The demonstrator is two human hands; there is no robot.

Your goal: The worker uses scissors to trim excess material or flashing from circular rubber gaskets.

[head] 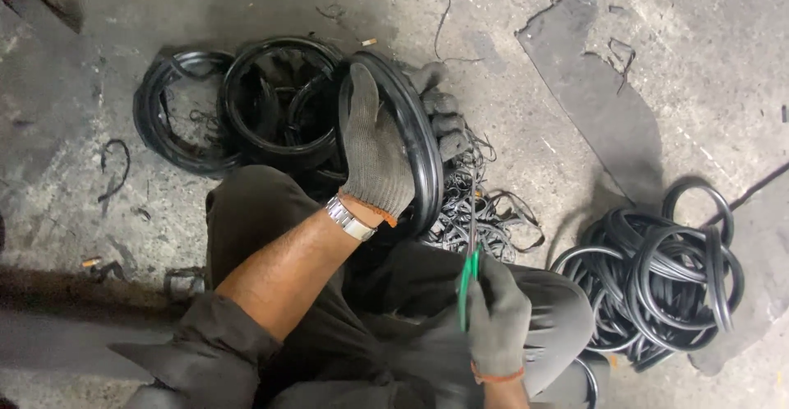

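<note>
— Between the two gloved hands, what is the person working on?

— The left hand [376, 150] is gripping a large black rubber ring [415, 142], fingers wrapped over its far edge, holding it upright on its rim above the lap. The right hand [496, 318] is closing around a green-handled cutting tool [468, 273], whose thin blade is pointing up toward the lower edge of the ring.

— And how far along does the trimming look?

— Partly done, by the look of it. Just beyond the right hand, a tangle of thin black trimmings [481, 207] is lying on the concrete floor [575, 31], which suggests several rings are already cleaned. Well off to the right of that hand, a pile of slim black rings [657, 281] is sitting in a loose heap. Beyond the left hand, more large rubber rings [246, 105] are stacking up against each other; whether those are finished or waiting cannot be told.

— Is the blade touching the ring?

— It is reaching close to it, but contact is not clear; the tip is blurring against the trimmings behind.
</note>
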